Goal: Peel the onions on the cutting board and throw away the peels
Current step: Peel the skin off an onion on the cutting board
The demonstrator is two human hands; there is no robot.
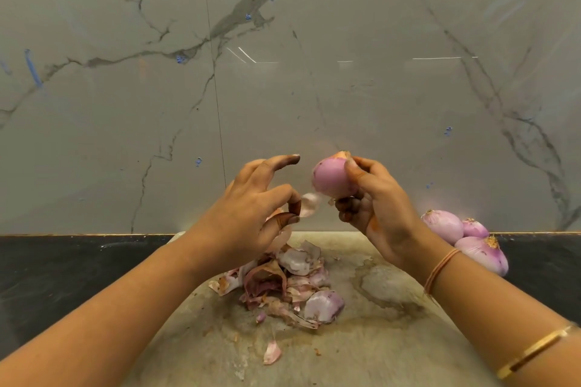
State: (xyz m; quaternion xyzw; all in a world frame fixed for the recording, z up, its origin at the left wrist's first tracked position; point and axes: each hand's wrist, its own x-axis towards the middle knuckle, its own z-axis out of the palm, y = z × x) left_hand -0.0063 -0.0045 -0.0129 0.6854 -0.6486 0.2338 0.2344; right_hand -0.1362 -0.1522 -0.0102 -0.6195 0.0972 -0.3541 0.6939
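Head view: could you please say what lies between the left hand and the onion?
A pale piece of peel, pinched by the left hand, lies beside the onion that the right hand holds; the head view shows it.

peel pile (283,280) mid cutting board (393,339); 3 onions (465,236) at board's 2 o'clock; held onion (331,177) above pile, peel scrap (309,204) at its 8 o'clock.

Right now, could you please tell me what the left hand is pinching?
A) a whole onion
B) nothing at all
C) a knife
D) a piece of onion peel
D: the left hand pinches a pale piece of peel between thumb and forefinger, beside the onion that the right hand holds.
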